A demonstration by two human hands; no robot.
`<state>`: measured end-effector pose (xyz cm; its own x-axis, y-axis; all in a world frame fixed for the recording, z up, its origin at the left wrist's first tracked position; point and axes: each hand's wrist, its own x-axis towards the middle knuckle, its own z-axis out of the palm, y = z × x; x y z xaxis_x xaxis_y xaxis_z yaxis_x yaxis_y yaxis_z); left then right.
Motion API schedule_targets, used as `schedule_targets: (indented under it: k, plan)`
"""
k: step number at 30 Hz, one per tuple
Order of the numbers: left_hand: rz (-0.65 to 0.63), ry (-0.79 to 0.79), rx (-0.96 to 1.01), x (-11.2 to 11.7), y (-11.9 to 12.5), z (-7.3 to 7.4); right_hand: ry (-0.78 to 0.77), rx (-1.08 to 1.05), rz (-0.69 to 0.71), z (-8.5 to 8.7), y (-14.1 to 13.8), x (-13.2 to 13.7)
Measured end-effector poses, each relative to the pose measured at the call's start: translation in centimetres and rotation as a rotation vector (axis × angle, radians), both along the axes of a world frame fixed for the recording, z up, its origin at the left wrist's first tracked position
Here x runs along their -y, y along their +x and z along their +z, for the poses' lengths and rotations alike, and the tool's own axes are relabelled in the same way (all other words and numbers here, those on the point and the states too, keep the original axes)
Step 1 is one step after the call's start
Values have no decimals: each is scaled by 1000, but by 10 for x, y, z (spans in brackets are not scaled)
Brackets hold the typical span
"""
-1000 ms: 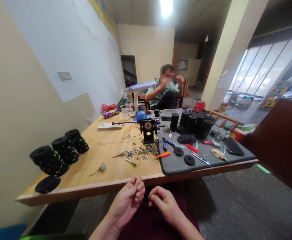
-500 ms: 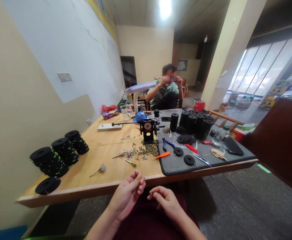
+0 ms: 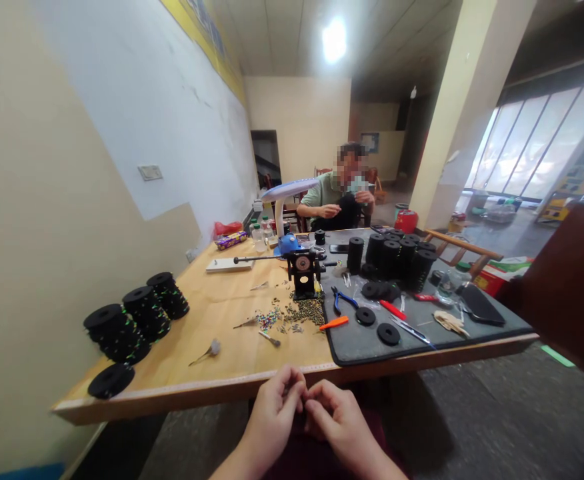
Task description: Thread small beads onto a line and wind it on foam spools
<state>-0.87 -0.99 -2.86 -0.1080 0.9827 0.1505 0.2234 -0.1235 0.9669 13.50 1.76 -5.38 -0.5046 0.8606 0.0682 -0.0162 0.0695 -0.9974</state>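
My left hand (image 3: 279, 405) and my right hand (image 3: 335, 415) meet fingertip to fingertip just in front of the table's near edge. Both are closed in a pinch, and whatever sits between the fingers is too small and too covered to name. On the wooden table (image 3: 172, 367) beyond them lie a small brush (image 3: 269, 339), a scatter of coloured beads (image 3: 269, 318) and a heap of small brass-coloured pieces (image 3: 308, 312). A black hand-cranked winder (image 3: 303, 273) stands behind the heap.
Stacked black foam spools (image 3: 117, 333) stand at the left, more spools (image 3: 391, 257) at the right. The grey mat (image 3: 357, 350) carries blue-handled pliers (image 3: 343, 301), an orange-handled tool (image 3: 334, 323) and tweezers (image 3: 412, 330). A desk lamp (image 3: 286, 243) stands behind; a co-worker (image 3: 332, 200) sits across.
My hands have come together; before, they were apart, with a tiny dark piece in the right fingertips. The co-worker's hands have dropped from face height. The view has shifted slightly.
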Motion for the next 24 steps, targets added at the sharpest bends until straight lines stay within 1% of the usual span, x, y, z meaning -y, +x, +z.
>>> schedule_targets:
  k: [2, 4, 6, 8, 10, 11, 12, 13, 16, 18, 21, 24]
  plan:
    - [-11, -3, -31, 3, -2, -3, 64, 100, -5, -3, 0, 1]
    - [-63, -29, -10, 3, -2, -7, 70, 148, 12, -8, -1, 0]
    - [-126, -56, 14, 0, -5, -11, -2, 129, 32, -15, -2, -1]
    - [-151, -55, -31, -9, -14, -14, -119, 53, 46, -23, -4, -3]
    - [-90, 14, -223, -23, -31, -16, -212, -32, 31, -31, -4, -5]
    - [-9, 87, -397, -32, -42, -16, -242, -64, 14, -35, -4, -7]
    - [64, 159, -615, -41, -53, -16, -263, -92, -8, -38, -3, -8]
    - [94, 184, -687, -50, -64, -16, -282, -113, -33, -40, -3, -8]
    - [104, 214, -811, -72, -88, -17, -352, -146, -80, -42, -1, -9]
    - [86, 220, -874, -81, -93, -19, -391, -162, -84, -41, -1, -8]
    - [53, 223, -942, -83, -90, -19, -386, -200, -88, -37, 0, -6]
    - [40, 212, -969, -73, -82, -14, -351, -200, -111, -34, 0, -4]
